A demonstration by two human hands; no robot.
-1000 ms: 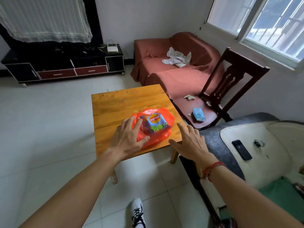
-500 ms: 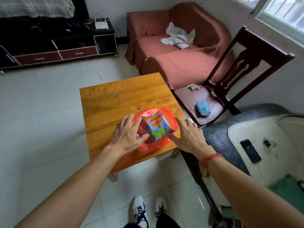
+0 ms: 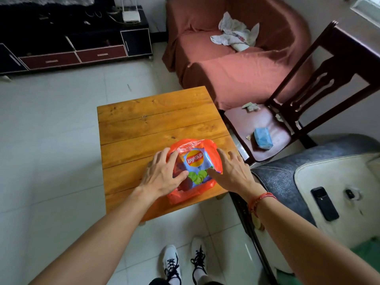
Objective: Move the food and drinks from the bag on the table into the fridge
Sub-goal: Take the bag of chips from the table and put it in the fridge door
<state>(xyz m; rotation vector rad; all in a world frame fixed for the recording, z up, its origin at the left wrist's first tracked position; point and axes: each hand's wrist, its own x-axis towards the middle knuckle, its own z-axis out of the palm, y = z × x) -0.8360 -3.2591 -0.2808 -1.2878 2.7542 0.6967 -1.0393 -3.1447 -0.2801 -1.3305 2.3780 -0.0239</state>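
An orange plastic bag lies near the front right corner of a small wooden table. Through its opening shows a blue packet of Lay's crisps; dark red items beneath are partly hidden. My left hand rests on the bag's left side with fingers spread, thumb touching the packet. My right hand lies on the bag's right side, fingers straight and spread, thumb on the packet's lower right edge. No fridge is in view.
A dark wooden chair with a blue tissue pack stands right of the table. A red-covered sofa is behind it. At right is a seat with a phone. A dark TV cabinet lines the far wall.
Both hands have closed in on the bag; the right hand moved from beside it onto its right edge. The camera has tilted down and come closer.
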